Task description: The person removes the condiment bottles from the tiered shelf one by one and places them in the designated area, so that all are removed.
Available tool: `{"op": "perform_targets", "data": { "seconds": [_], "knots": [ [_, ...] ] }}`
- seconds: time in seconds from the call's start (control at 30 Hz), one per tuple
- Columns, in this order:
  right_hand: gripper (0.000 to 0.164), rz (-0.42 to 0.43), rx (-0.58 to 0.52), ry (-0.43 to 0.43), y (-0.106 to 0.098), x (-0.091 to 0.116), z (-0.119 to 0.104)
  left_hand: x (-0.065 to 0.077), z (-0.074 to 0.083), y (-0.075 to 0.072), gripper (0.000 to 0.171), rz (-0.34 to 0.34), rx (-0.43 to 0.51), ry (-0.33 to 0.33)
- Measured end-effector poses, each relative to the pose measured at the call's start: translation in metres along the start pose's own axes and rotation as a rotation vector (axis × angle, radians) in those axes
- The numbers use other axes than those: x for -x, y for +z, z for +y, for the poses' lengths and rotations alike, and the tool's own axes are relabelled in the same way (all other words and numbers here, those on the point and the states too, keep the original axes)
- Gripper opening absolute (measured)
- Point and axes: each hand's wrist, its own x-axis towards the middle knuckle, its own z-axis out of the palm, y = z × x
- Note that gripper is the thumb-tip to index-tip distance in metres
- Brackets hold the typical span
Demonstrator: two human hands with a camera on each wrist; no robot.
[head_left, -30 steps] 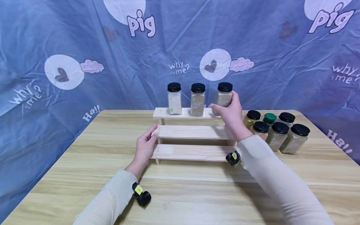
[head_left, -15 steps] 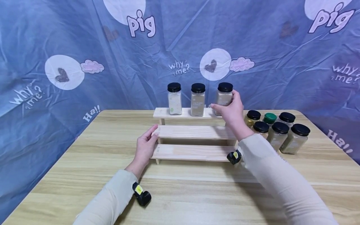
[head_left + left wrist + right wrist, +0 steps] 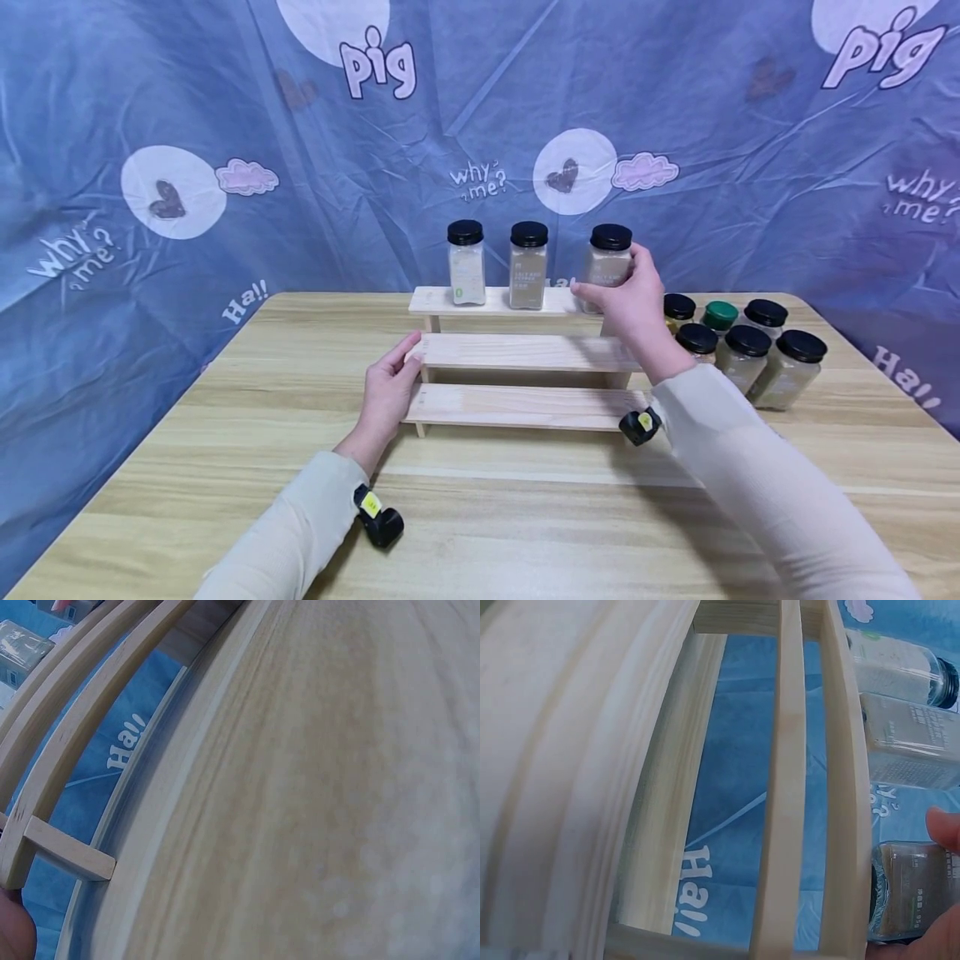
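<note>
A three-tier wooden rack (image 3: 517, 352) stands on the table. My left hand (image 3: 386, 390) holds its left end at the middle shelf; a bit of that hand's skin shows low in the left wrist view. At the right end of the top shelf, my right hand (image 3: 636, 302) grips a black-lidded spice jar (image 3: 609, 265) between thumb and fingers. This jar stands upright, its base right at the shelf, partly hidden by the hand. Left of it on the same shelf are a spice jar with pale contents (image 3: 467, 271) and a greyish-brown one (image 3: 528, 271).
Several more spice jars (image 3: 787, 367) stand grouped on the wooden table (image 3: 510, 525) right of the rack, one with a green lid (image 3: 720, 314). The right forearm passes close in front of them. A blue printed cloth (image 3: 420, 167) hangs behind the table.
My right hand has shifted slightly to the right along the top shelf with the spice jar, widening the gap to the middle jar. The left hand stays at the rack's left end.
</note>
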Motion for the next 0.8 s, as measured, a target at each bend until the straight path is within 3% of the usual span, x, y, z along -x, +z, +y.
{"op": "perform_targets", "data": {
  "seconds": [0.8],
  "knots": [
    [0.081, 0.001, 0.022, -0.043, -0.041, 0.034, 0.010, -0.001, 0.000, 0.000, 0.037, -0.008, 0.020, -0.006]
  ]
}}
